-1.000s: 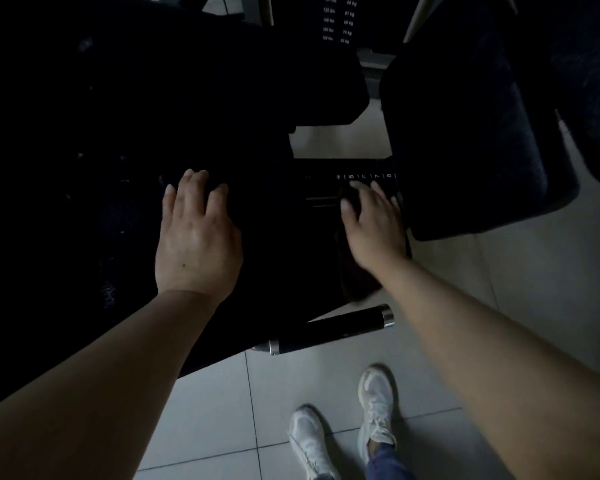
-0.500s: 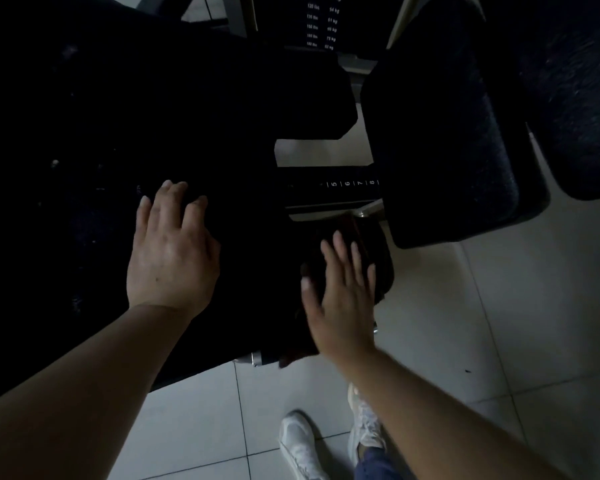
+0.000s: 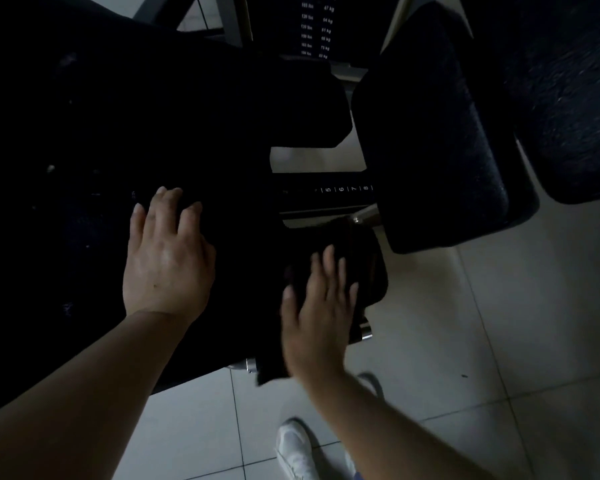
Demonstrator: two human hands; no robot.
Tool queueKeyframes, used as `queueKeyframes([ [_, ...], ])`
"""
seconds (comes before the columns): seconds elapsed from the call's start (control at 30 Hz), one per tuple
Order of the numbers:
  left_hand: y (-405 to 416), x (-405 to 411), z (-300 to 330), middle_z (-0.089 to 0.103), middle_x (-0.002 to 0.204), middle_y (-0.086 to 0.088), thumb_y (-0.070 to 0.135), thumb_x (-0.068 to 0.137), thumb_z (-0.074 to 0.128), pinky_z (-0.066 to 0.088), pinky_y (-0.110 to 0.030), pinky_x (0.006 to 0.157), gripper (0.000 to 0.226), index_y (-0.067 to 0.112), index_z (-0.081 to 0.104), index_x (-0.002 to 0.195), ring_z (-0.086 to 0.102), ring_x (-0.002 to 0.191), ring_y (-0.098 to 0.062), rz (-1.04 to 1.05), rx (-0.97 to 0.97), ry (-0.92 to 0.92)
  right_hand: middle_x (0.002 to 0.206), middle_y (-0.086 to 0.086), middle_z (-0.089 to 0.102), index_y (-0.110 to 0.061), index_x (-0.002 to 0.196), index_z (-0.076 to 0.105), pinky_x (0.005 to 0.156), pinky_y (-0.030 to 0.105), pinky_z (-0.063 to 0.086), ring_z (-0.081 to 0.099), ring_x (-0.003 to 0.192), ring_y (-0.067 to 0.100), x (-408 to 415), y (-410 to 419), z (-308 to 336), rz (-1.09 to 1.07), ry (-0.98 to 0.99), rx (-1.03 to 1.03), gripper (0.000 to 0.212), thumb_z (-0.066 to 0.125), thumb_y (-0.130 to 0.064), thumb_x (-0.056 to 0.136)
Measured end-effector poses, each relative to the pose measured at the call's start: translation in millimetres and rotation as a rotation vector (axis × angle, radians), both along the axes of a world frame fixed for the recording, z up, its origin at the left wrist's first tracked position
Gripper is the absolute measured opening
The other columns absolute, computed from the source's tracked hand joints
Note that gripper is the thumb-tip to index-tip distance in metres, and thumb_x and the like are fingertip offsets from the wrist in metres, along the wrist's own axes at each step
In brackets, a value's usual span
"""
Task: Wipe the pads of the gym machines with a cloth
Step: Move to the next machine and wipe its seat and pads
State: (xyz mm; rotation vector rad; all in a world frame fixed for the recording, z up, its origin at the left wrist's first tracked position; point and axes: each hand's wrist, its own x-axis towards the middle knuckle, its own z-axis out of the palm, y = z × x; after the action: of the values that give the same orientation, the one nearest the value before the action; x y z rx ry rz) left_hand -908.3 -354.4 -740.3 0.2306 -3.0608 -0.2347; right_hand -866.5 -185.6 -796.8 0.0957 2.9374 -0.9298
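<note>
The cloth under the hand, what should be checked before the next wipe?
1. Right hand flat on the dark cloth: ok.
2. Fingers straight, not bunching the cloth: ok.
3. Left hand braced on the big seat pad: ok.
4. Cloth lying on a pad, not the chrome bar: cannot tell, too dark.
5. Right pad wiped already: cannot tell.
6. White shoe on the floor, away from the machine: ok.

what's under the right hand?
The right hand presses flat, fingers straight, on a dark cloth. The cloth drapes over a roller pad whose chrome end cap peeks out. The pad surface beneath is covered, so its state cannot be seen.
</note>
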Motion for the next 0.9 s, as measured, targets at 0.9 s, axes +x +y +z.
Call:
queueKeyframes([
  [0.9,-1,-1,3,0.044,0.135,-0.025,0.024,0.090,0.031,0.016,-0.049,0.117,0.048,-0.002,0.052,0.125,0.032,0.136,-0.036,-0.003,0.004,-0.010,0.142,0.008,0.046,-0.009,0.138,0.044,0.113,0.029,0.017,0.038,0.134,0.022,-87,67,-13,0.270,-0.040,0.009,0.063,0.027,-0.050,0.093],
])
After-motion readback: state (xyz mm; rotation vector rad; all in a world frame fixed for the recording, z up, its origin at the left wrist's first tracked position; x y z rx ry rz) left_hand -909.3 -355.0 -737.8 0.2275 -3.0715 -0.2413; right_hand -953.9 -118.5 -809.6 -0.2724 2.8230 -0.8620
